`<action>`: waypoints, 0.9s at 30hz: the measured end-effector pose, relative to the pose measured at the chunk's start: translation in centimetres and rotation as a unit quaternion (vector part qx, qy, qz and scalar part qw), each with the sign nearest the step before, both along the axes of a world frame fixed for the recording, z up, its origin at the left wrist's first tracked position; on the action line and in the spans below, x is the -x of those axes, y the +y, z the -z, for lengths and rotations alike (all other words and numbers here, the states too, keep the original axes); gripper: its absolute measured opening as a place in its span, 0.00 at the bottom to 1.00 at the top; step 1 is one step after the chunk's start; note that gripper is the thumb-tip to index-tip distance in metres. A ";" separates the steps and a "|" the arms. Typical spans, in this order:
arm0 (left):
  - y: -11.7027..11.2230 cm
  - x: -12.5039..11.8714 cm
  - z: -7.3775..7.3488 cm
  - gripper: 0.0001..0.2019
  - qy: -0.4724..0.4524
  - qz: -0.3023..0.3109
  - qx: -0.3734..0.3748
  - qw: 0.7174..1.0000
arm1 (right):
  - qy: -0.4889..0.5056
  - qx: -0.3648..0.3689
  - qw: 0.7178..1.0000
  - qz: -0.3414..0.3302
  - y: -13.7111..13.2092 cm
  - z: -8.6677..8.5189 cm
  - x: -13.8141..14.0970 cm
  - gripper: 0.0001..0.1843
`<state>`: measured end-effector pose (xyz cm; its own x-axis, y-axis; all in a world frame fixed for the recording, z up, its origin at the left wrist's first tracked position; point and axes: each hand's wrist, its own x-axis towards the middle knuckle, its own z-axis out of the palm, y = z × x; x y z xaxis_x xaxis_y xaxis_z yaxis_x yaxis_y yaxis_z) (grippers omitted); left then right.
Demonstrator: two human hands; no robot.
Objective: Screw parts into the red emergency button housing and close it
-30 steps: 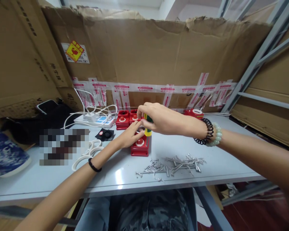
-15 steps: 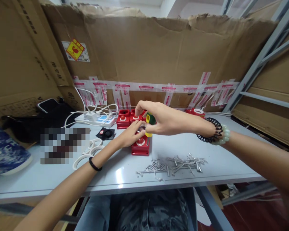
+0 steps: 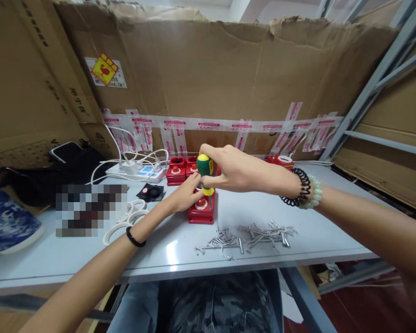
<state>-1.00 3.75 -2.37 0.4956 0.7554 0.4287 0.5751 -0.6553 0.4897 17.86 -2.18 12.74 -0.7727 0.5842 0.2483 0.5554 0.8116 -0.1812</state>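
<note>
My right hand [image 3: 237, 172] grips a stubby green and yellow screwdriver [image 3: 205, 172] and holds it upright, tip down on the right side of a red box with a round button [image 3: 201, 210]. My left hand [image 3: 185, 194] rests on the far left part of that red box, fingers steadying it. The box lies flat on the grey table [image 3: 90, 259]. A pile of loose metal screws [image 3: 249, 236] lies just in front of and to the right of the box.
More red button boxes [image 3: 176, 170] stand behind, next to a white power strip with cables [image 3: 135, 172]. A red part [image 3: 280, 161] sits far right. White rings [image 3: 128, 219], a small black part [image 3: 153, 192], a black bag [image 3: 55, 178] and cardboard walls [image 3: 229, 74] surround the table.
My right hand has shifted its grip, so the screwdriver's green and yellow handle now shows fully and stands upright over the box. My left hand has stayed on the box.
</note>
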 end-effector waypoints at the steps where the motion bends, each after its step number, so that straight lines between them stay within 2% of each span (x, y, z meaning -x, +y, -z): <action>1: 0.0 0.0 0.0 0.23 -0.003 0.001 -0.002 1.000 | 0.009 -0.004 1.000 0.000 -0.1 0.1 0.2 0.10; 9: -0.2 0.0 -0.1 0.24 0.015 -0.019 0.015 1.000 | 0.083 0.029 0.995 -0.052 0.3 0.6 0.7 0.02; 13: -0.2 0.0 -0.1 0.24 0.012 0.000 0.013 1.000 | 0.069 -0.026 0.997 0.010 0.4 0.9 0.8 0.10; 18: 0.0 0.1 0.1 0.23 0.014 0.000 0.004 1.000 | -0.007 -0.072 0.996 0.046 0.3 0.7 0.5 0.14; 24: 0.0 0.0 0.0 0.19 0.005 0.003 0.007 1.000 | -0.096 -0.167 0.974 0.118 -0.3 0.1 0.3 0.19; 27: -0.1 0.1 0.0 0.20 0.011 -0.001 0.004 1.000 | -0.088 -0.139 0.982 0.092 -0.4 -0.2 0.2 0.14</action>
